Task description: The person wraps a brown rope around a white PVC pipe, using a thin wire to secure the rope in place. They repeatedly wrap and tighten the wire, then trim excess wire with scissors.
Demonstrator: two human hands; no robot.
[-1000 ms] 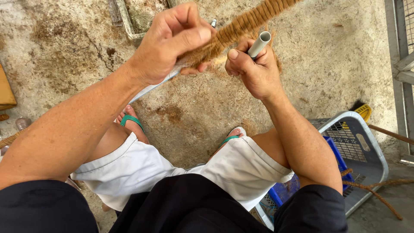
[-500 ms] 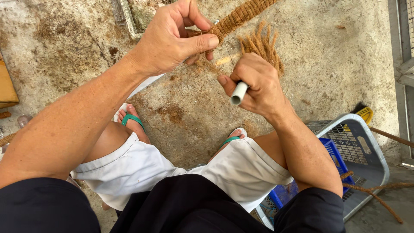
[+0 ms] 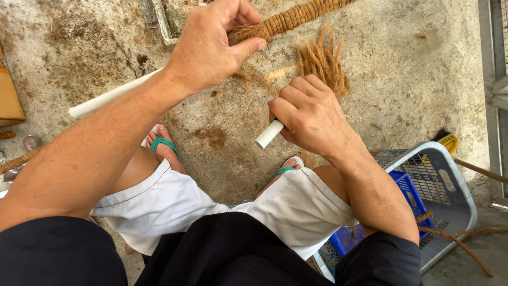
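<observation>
Both hands were closed on their work — the left hand pinched the frayed end of a bound coir bundle near the top, while the right hand gripped a short white tube just below, beside loose coir fibres — above the concrete floor.

Left hand raised, thumb and fingers pinched shut, forearm stretched forward, right hand lower, curled in a fist, knuckles up, fingertips seemingly tucked under, wrist bent.
</observation>
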